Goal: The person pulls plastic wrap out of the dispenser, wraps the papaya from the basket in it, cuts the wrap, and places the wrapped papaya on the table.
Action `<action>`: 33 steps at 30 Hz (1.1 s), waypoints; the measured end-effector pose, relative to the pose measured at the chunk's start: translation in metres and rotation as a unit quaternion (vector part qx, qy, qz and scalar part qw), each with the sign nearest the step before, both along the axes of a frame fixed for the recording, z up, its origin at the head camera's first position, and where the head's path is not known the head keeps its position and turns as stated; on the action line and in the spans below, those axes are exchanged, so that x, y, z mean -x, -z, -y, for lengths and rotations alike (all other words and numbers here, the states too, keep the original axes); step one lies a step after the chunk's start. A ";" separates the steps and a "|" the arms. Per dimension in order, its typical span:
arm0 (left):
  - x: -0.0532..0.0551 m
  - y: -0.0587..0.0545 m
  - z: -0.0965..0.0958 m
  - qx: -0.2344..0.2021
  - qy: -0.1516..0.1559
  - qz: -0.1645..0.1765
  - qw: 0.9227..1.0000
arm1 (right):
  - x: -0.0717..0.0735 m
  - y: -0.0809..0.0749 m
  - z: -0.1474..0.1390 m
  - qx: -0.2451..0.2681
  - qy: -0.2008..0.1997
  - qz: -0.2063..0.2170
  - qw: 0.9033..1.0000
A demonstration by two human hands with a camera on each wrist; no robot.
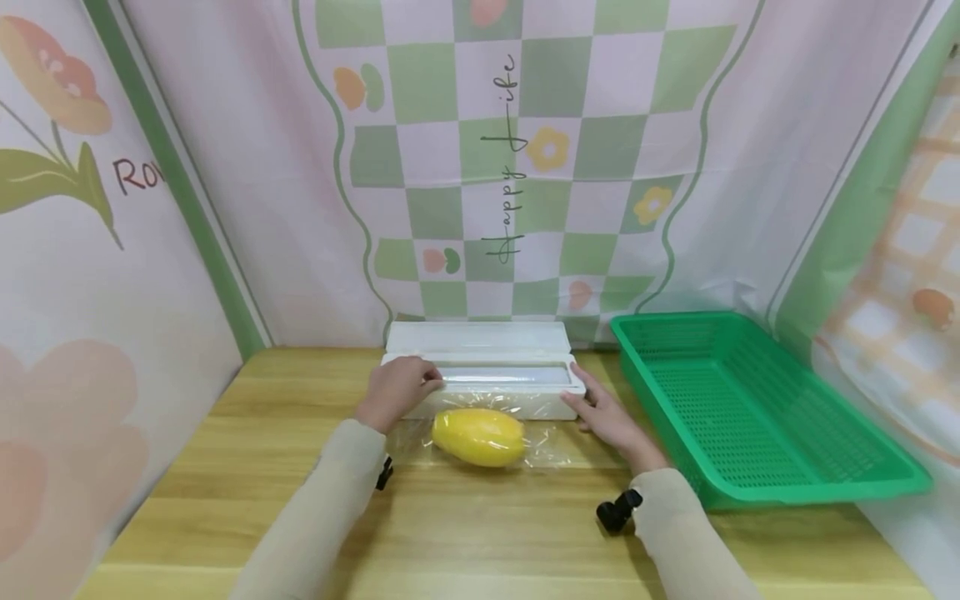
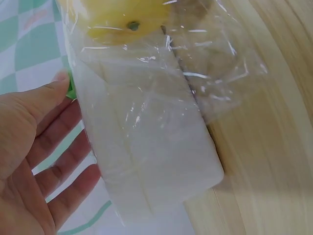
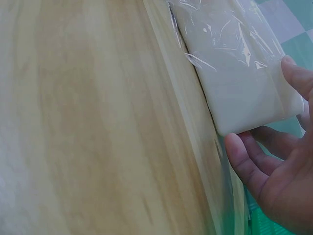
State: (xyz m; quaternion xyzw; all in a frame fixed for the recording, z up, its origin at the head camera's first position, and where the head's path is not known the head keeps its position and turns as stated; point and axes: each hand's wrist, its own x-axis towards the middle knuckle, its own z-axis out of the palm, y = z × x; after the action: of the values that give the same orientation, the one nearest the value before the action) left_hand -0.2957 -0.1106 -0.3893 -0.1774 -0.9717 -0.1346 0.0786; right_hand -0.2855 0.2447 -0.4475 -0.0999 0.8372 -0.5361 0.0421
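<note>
A long white cling film dispenser point(image 1: 480, 404) lies at the back of the table, its lid point(image 1: 477, 337) raised. Clear film point(image 2: 146, 93) hangs over its front and spreads around a yellow oblong fruit point(image 1: 478, 437), which rests in front. My left hand point(image 1: 401, 387) reaches over the dispenser's top toward its left end, thumb and fingertips at the upper edge. By the thumb shows a small green piece point(image 2: 72, 86); I cannot tell whether the fingers pinch it. My right hand point(image 1: 603, 417) grips the dispenser's right end, with the thumb on the upper edge and fingers against the end.
A green perforated basket point(image 1: 750, 417) stands on the right of the wooden table point(image 1: 480, 542), close to my right forearm. A patterned curtain point(image 1: 555, 100) hangs right behind the dispenser. Black camera mounts point(image 1: 618, 511) sit on my wrists.
</note>
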 end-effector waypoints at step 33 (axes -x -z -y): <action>-0.004 0.001 0.023 -0.021 0.020 -0.031 0.999 | -0.001 -0.004 0.001 0.011 -0.008 0.018 1.000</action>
State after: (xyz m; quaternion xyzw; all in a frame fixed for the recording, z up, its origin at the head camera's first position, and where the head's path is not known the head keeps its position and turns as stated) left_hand -0.2921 -0.1337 -0.3902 -0.1991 -0.9621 -0.1506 0.1094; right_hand -0.2843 0.2434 -0.4432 -0.0976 0.8296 -0.5464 0.0603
